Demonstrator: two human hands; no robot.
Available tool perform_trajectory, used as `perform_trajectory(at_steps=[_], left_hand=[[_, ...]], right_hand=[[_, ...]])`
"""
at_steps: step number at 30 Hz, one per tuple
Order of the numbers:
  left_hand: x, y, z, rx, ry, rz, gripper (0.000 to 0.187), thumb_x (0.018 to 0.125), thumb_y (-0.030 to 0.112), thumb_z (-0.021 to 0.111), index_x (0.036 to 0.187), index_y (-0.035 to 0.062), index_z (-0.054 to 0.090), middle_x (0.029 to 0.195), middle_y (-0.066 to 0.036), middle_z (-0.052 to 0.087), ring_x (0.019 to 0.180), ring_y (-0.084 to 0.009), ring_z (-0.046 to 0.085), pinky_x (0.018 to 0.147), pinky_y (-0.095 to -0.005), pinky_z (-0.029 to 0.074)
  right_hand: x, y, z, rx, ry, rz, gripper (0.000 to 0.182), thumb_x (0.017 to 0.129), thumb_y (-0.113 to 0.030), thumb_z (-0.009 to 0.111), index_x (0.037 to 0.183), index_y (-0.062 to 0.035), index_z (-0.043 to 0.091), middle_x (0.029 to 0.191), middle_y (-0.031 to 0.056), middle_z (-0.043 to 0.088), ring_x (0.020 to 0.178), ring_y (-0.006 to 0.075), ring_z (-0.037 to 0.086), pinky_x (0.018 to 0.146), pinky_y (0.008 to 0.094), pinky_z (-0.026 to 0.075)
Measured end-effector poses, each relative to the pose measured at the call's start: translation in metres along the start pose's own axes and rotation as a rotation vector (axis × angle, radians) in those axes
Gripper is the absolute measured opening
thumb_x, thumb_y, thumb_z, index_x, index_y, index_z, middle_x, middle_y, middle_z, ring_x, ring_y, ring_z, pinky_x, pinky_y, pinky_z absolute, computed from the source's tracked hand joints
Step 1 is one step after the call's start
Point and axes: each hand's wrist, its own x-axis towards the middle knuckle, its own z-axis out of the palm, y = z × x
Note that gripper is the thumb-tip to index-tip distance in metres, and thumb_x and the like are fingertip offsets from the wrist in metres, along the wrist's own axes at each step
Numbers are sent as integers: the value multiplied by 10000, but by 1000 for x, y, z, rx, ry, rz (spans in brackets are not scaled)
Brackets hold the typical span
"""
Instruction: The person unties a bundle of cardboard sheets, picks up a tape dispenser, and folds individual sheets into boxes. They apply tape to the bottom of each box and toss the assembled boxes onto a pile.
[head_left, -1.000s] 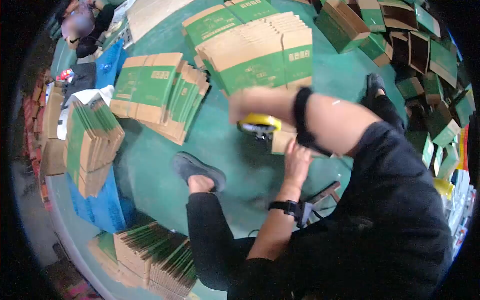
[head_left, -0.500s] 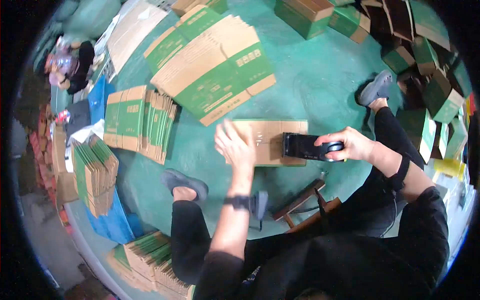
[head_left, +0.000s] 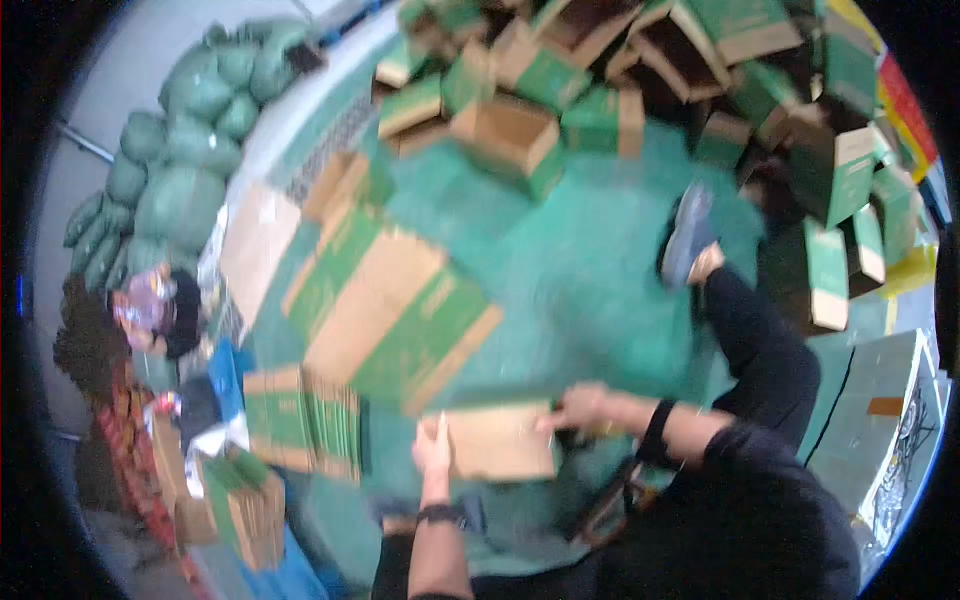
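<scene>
A cardboard box [head_left: 503,440] with a plain brown face up lies in front of me, blurred by motion. My left hand [head_left: 433,447] is closed on its left end, the thumb up at the edge. At the box's upper right corner, my right hand [head_left: 588,408] is closed, its fingers reaching over the edge. A dark shape under that hand looks like the black tape dispenser [head_left: 572,437], mostly hidden. Beyond the box lies a fanned stack of flat green-and-brown cartons [head_left: 400,300]. Left of my left hand stands a bundle of folded cartons [head_left: 305,420].
Open made-up cartons [head_left: 505,135] are heaped at the back and right. Another folded bundle [head_left: 243,508] stands at lower left on blue sheeting. Green sacks [head_left: 185,205] are piled at far left, with a person [head_left: 160,310] near them. My shoe [head_left: 688,235] rests on the green floor.
My view has swung up, showing more of the carton heap. My left hand has gone from hovering over the box to gripping its left end; the right hand has moved to the right corner.
</scene>
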Motion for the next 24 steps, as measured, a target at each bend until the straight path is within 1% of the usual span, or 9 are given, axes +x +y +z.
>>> perform_trajectory(at_steps=[3,5,8,9,10,11,14,19,24], left_hand=[[5,29,-16,75,-73,75,678,727,548,529,1188,54,465,1041,-215,561,1013,-363,508,877,-410,392],[5,104,-49,155,-32,333,676,720,529,544,1176,36,470,1019,-218,569,989,-364,520,867,-419,396],[5,282,-126,-76,94,978,668,755,434,559,1256,32,377,1234,-198,431,1133,-348,416,935,-425,342],[-18,348,-169,-342,372,1446,724,740,414,582,1301,46,311,1327,-171,329,1227,-338,302,998,-418,259],[-54,394,-214,-327,723,1651,745,734,354,602,1321,39,269,1374,-157,252,1273,-323,219,1018,-413,207],[-72,421,-247,-523,1004,1833,666,766,253,586,1312,26,278,1353,-155,295,1247,-332,272,1006,-396,232],[-53,418,-265,-754,1008,1573,575,784,164,566,1282,8,324,1317,-162,347,1221,-320,321,995,-379,253],[131,241,-123,-90,522,937,613,730,157,619,1262,8,354,1327,-165,322,1238,-315,283,1007,-400,239],[171,93,-67,252,144,335,1000,629,296,729,1360,64,87,1420,-154,25,1305,-335,27,984,-595,122]], right_hand=[[-19,-5,10,116,98,30,957,601,-817,369,949,43,607,969,224,587,948,321,558,807,408,437],[-18,12,13,490,281,-76,751,642,-637,595,883,74,616,927,176,614,903,266,577,786,359,436],[-116,7,-83,909,492,-122,503,682,-410,692,992,-23,610,940,55,594,822,117,530,770,288,429],[-126,9,-110,1202,783,-560,509,735,-348,653,1139,-68,519,954,34,577,801,104,524,755,280,434],[-132,16,-140,1353,1084,-660,523,780,-315,613,1216,-90,429,877,0,555,740,109,520,687,286,448],[-156,13,-162,1631,937,-923,565,797,-280,600,1267,-71,366,836,4,544,655,118,530,571,250,452],[-186,17,-190,1693,932,-1016,625,762,-366,616,1253,-69,371,853,28,546,617,124,530,521,236,439],[-175,16,-126,1576,577,-722,618,732,-319,652,1233,-57,402,1041,44,558,752,97,557,573,222,459],[-125,12,-105,2205,341,-867,611,809,-577,399,1105,-48,478,678,2,430,609,123,401,597,268,344]])
